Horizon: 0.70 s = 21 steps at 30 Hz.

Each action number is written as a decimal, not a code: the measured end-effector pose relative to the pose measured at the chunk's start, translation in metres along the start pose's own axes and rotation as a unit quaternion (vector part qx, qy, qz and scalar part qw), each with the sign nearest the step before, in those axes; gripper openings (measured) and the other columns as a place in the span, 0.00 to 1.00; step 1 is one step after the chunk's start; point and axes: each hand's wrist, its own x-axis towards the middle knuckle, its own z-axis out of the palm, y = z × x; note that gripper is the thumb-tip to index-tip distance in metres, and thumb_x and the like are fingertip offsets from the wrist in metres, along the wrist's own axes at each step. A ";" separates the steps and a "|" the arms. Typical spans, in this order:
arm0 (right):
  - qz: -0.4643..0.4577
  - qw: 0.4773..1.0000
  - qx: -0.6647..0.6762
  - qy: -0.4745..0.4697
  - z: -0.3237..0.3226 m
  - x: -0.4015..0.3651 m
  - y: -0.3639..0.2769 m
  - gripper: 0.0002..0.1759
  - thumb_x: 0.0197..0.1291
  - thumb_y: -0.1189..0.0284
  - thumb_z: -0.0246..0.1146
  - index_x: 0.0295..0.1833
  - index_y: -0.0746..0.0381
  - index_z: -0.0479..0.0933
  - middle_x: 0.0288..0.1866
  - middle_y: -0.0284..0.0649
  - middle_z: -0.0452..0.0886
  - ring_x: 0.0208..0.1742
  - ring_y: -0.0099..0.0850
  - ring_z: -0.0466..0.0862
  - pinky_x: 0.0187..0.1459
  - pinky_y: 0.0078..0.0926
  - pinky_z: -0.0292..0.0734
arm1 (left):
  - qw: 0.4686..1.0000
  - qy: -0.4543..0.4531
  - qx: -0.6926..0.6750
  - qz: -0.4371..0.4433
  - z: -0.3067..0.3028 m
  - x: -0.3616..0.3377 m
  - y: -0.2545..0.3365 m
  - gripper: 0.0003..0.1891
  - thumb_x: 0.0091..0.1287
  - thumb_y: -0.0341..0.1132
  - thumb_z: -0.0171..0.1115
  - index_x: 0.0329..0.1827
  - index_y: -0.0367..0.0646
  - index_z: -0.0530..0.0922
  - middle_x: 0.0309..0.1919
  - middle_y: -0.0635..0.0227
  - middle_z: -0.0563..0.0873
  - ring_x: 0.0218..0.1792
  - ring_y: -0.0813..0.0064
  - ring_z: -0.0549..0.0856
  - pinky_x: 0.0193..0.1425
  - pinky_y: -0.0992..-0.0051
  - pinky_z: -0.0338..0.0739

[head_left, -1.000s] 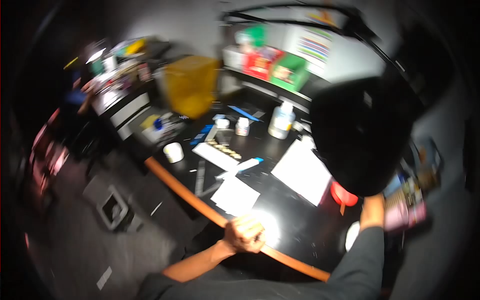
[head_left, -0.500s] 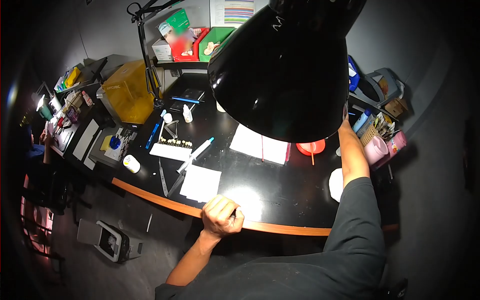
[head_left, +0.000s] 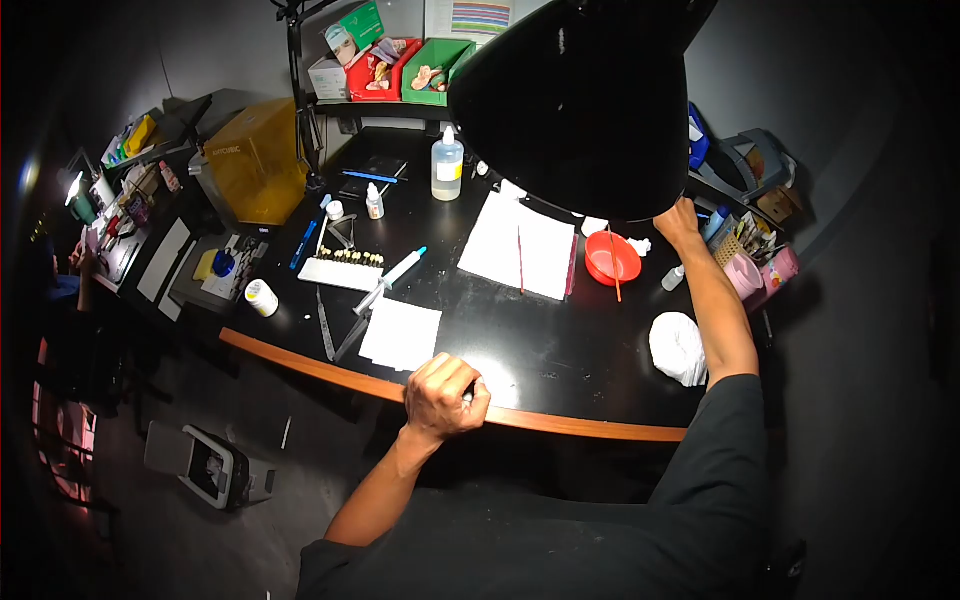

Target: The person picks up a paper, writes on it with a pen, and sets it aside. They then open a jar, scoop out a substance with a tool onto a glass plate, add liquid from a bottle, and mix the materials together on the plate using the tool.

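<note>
Black, glossy lamp shade (head_left: 575, 110) tilted above the dark tabletop (head_left: 590, 365), lower right rim meeting the right hand (head_left: 677, 222). Fingertips partly hidden at that rim; cannot tell whether pinched tight or merely resting. Just below and left of that grip, red bowl (head_left: 632, 262) with a thin orange-brown stick (head_left: 618, 288) across it. Almost straight below, small clear bottle (head_left: 673, 279); farther down, beside the forearm, bunched white cloth (head_left: 678, 350). To the right and lower, pink cup (head_left: 742, 275). Farther left, white sheet (head_left: 490, 250) with a dark red stick (head_left: 520, 260) lying on it.

Well apart, left hand (head_left: 440, 395) curled into a fist at the wooden table edge (head_left: 560, 424); cannot tell whether anything inside. Just above and left of the fist, white paper squares (head_left: 403, 330); beyond these, white syringe (head_left: 388, 283) with a blue-green tip, beside a row of small tabs on a white holder (head_left: 340, 276).
</note>
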 end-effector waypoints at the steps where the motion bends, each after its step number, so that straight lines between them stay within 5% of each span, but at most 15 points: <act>1: 0.008 1.000 0.006 -0.011 -0.015 -0.001 -0.004 0.07 0.66 0.77 0.62 0.47 0.61 0.82 0.47 0.45 0.91 0.48 0.42 0.94 0.45 0.42 0.92 | 1.000 -0.007 -0.001 -0.007 0.000 -0.001 0.000 0.04 0.52 0.27 0.69 0.24 0.40 0.81 0.23 0.61 0.84 0.25 0.59 0.84 0.32 0.65 0.78; 13: -0.083 0.967 0.140 0.196 -0.138 -0.044 -0.045 0.17 0.62 0.81 0.67 0.57 0.64 0.83 0.48 0.44 0.89 0.50 0.45 0.91 0.43 0.42 0.88 | 0.997 -0.032 -0.057 -0.042 -0.008 -0.001 -0.002 0.05 0.55 0.26 0.71 0.25 0.40 0.82 0.25 0.62 0.85 0.28 0.59 0.84 0.34 0.64 0.78; 17: -0.111 0.949 0.238 0.177 -0.218 -0.084 -0.099 0.24 0.52 0.88 0.63 0.57 0.68 0.82 0.47 0.51 0.88 0.47 0.50 0.89 0.44 0.44 0.86 | 0.986 -0.024 -0.154 -0.052 -0.014 -0.004 -0.006 0.02 0.54 0.23 0.69 0.27 0.39 0.84 0.27 0.62 0.87 0.28 0.62 0.85 0.34 0.66 0.79; 21: -0.147 0.939 0.288 0.115 -0.253 -0.123 -0.153 0.17 0.59 0.89 0.63 0.54 0.71 0.81 0.44 0.51 0.87 0.41 0.50 0.88 0.39 0.43 0.84 | 0.975 -0.030 -0.215 -0.043 -0.034 -0.012 -0.005 0.02 0.58 0.24 0.69 0.29 0.40 0.84 0.28 0.66 0.87 0.29 0.68 0.85 0.34 0.70 0.78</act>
